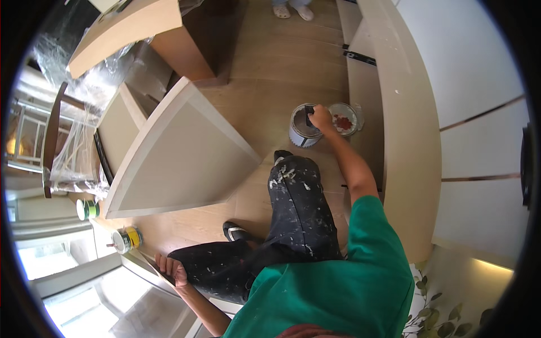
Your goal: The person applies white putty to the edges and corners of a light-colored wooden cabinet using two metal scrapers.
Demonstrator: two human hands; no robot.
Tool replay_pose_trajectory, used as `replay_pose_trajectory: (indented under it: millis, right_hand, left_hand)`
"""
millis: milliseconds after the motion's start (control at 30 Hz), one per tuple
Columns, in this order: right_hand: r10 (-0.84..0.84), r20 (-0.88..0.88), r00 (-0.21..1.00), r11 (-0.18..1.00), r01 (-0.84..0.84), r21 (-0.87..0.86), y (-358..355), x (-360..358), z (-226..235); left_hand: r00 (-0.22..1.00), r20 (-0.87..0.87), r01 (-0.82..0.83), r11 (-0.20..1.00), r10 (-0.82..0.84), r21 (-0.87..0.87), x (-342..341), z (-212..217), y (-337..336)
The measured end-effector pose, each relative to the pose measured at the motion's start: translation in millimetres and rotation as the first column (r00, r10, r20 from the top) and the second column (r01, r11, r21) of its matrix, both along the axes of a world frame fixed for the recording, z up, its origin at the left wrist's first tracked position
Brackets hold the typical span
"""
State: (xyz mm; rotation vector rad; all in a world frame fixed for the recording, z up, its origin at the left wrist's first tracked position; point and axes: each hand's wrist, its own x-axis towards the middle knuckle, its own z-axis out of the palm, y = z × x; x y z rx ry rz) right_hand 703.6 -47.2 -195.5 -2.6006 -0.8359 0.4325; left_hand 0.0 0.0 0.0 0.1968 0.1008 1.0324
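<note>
My right hand (322, 118) is closed around a black tool (309, 115), held at the mouth of an open can (305, 141) on the floor. The can is light outside with greyish material inside, and the tool's lower end is hard to make out. Beside it lies a round lid (351, 108) with reddish-brown and whitish smears. Down at the lower left, my left hand (172, 270) grips a thin flat plate (151, 263), seen nearly edge-on, close to my bent knee. Its exact kind does not show.
A large pale drawer-like panel unit (186, 152) stands tilted at left. Two more cans, a green-and-white can (88, 209) and a yellow-labelled can (128, 239), sit beyond it. A long cabinet (403, 112) borders my right. Another person's shoes (293, 12) show at the far end.
</note>
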Motion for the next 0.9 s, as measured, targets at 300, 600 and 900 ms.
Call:
replay_pose_trajectory:
  millis: [300,600,900]
  right_hand:
    - [0.418,0.131,0.899,0.882,-0.366,-0.298,40,3,-55]
    - [0.387,0.070,0.920,0.902,-0.361,-0.238,44,14,-89]
    - [0.485,0.030,0.874,0.830,-0.449,-0.329,51,35,-38]
  left_hand:
    - [0.999,-0.018,-0.037,0.999,0.036,-0.026,12,0,3]
    - [0.976,-0.197,-0.101,0.995,0.098,-0.008,2,11,-1]
    - [0.969,-0.239,-0.057,0.998,0.055,-0.005,4,10,6]
